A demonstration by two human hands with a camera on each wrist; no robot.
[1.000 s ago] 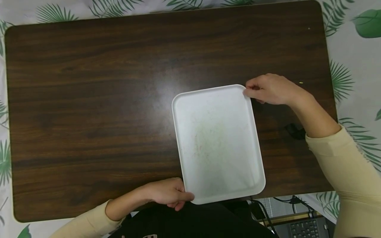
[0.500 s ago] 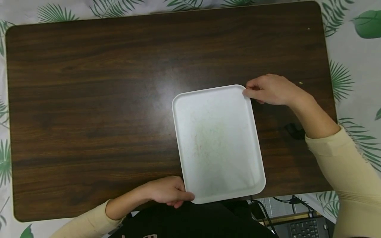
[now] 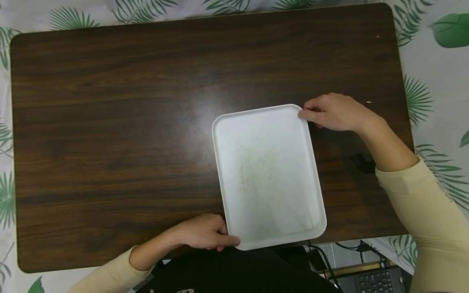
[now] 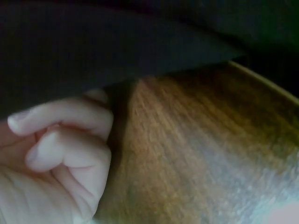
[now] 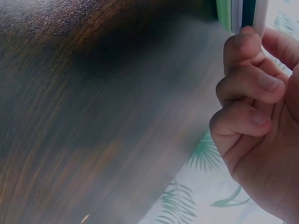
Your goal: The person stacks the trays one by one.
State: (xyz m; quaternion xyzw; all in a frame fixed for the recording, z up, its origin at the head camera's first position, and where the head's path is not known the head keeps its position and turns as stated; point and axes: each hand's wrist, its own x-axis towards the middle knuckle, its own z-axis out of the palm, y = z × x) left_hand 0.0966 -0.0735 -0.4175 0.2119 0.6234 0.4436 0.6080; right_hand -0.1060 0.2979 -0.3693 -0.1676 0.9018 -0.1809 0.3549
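Observation:
A white rectangular tray (image 3: pixel 264 175) with rounded corners and a raised rim lies at the near side of the table, its middle faintly stained. My right hand (image 3: pixel 335 112) pinches its far right corner, thumb on the rim. In the right wrist view, the fingers (image 5: pixel 245 86) curl beneath layered green, pale, dark and white edges (image 5: pixel 243 16), which look like a stack. My left hand (image 3: pixel 207 232) holds the near left corner, thumb over the rim. The left wrist view shows curled fingers (image 4: pixel 70 149) beside dark cloth; the tray is out of sight there.
The dark wood-grain table (image 3: pixel 117 142) stretches left and beyond the tray. A small black object (image 3: pixel 362 162) lies by the right forearm. Below the near edge are cables (image 3: pixel 326 260) and a laptop keyboard (image 3: pixel 373 281). Leaf-patterned cloth (image 3: pixel 432 122) surrounds the table.
The left hand has shifted slightly upward at its corner, and its lower fingers show less. The right hand has lowered very slightly. The tray stays almost in place.

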